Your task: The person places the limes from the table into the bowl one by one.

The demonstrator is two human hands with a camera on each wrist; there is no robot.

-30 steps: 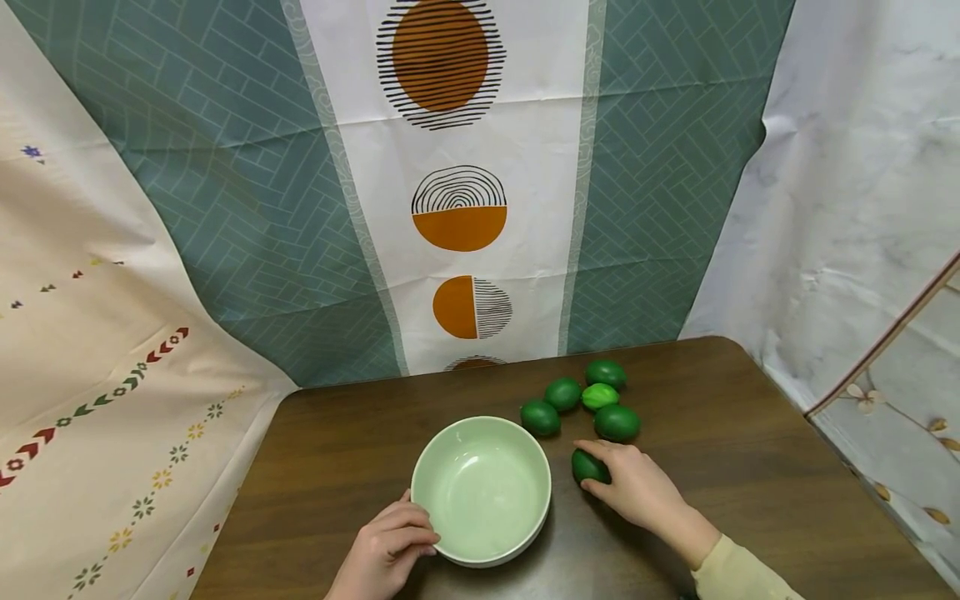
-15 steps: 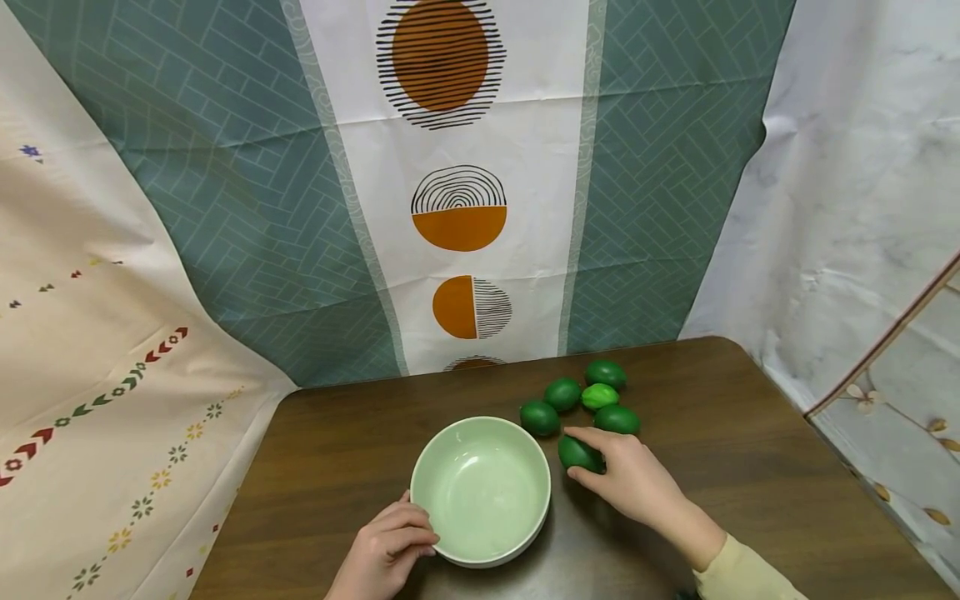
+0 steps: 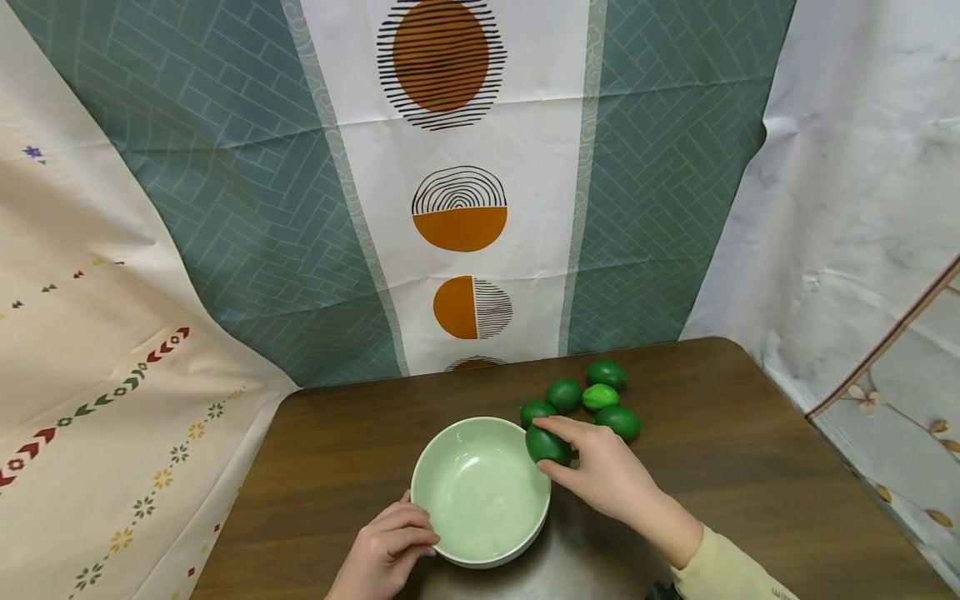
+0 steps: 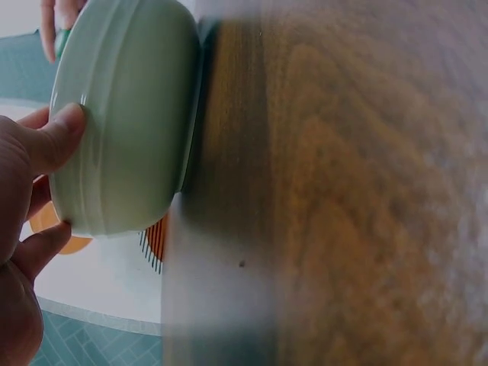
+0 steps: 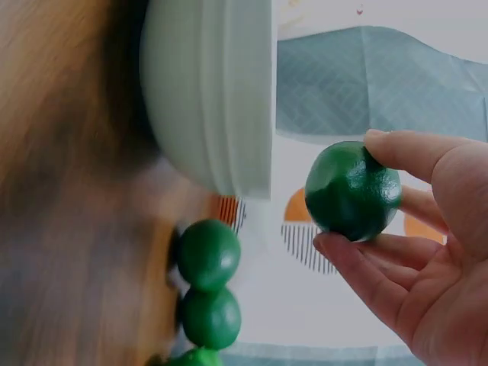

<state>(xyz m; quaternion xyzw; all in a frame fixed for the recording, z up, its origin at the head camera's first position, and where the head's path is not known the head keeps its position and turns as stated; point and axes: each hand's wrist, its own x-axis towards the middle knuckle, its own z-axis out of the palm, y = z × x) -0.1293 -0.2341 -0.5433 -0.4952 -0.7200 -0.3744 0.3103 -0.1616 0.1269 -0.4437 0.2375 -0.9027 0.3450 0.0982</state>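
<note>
A pale green bowl (image 3: 480,500) stands upright on the wooden table, nothing inside it. At its near left rim my left hand (image 3: 392,546) holds on; in the left wrist view the thumb (image 4: 67,126) presses the bowl's outer wall. My right hand (image 3: 603,467) pinches a dark green lime (image 5: 352,191) between thumb and fingertips. That lime is raised above rim height, and in the head view it overlaps the bowl's right edge. Behind it lie several more dark limes, among them one at the back (image 3: 606,374), around a smaller bright green lime (image 3: 600,397).
The brown wooden table (image 3: 337,450) extends to both sides of the bowl. Its far edge meets a teal and white patterned cloth (image 3: 465,250). Pale cloths hang at the left and right. One dark lime (image 3: 536,412) lies close behind the bowl's right rim.
My right hand has lifted the dark lime off the table and brought it left to the bowl's right rim. My left hand and the bowl have stayed put.
</note>
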